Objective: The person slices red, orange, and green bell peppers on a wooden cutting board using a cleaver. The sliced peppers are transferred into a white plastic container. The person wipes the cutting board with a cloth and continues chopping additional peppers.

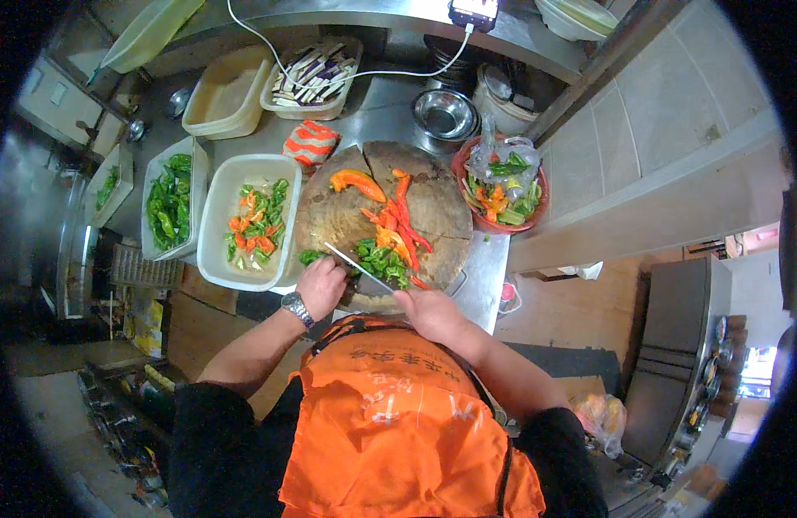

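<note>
My right hand (431,314) grips a kitchen knife (359,267), seen edge-on, its blade reaching up and left over a round wooden chopping block (321,207). Left of the blade, the curled fingers of my left hand (323,285) press on a green pepper (311,258), partly hidden beneath them. Cut green pepper pieces (380,260) lie just right of the blade. Farther up the block are red peppers (404,210) and a curved orange pepper (358,184). Mixed green and orange pieces lie in a white plastic tub (207,259) beside the block.
At far left, another tub (201,188) holds whole green peppers (168,207). Behind stand a tub of eggplant strips (311,74), a folded orange-striped cloth (310,144) and steel bowls (445,115). A red basket of trimmings (464,194) touches the block's right side. A shelf (372,14) overhangs the back.
</note>
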`<state>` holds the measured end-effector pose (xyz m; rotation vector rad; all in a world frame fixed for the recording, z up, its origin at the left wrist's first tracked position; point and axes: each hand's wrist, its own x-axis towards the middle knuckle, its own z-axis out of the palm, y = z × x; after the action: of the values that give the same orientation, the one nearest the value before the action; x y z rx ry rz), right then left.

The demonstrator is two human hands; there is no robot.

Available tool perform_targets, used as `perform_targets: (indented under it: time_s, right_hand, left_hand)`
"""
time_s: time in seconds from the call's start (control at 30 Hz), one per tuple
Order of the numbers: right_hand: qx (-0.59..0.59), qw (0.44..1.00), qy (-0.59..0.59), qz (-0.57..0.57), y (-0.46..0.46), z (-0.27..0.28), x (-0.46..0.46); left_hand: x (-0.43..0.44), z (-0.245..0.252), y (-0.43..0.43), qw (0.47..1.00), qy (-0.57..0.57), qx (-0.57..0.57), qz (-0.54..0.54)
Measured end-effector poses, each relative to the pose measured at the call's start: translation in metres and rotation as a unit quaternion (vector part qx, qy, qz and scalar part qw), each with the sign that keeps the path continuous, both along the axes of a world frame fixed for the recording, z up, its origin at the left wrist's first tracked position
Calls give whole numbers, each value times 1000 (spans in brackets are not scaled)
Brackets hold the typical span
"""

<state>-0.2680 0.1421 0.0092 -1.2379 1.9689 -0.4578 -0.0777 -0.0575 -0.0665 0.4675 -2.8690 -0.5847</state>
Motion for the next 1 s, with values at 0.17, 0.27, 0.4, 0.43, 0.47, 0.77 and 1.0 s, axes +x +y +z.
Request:
perform_targets:
  time_s: [0.17,0.27,0.4,0.43,0.47,0.77,1.0]
  right_hand:
    - [7,1000,-26,-10,19,-3,-15]
    - [36,998,-33,-35,19,5,-20]
    - [37,998,-30,-29,7,17,-21]
    - [38,999,-20,-25,6,20,-22]
    - [35,999,-22,-15,5,23,-23]
    - [2,1000,10,28,-11,16,-9]
    - [16,1000,-11,-2,5,3,-20]
  left_hand:
    - [13,14,-20,993,85,-77,-10]
    - [11,14,-30,992,85,-85,-46]
    - [0,5,-21,997,47,-51,-39]
    - [-3,3,-18,997,54,-36,-35]
    - [-5,1,-14,997,56,-40,-25]
    - [-2,-6,-12,997,32,-60,-31]
    - [16,5,-12,996,88,-33,-8]
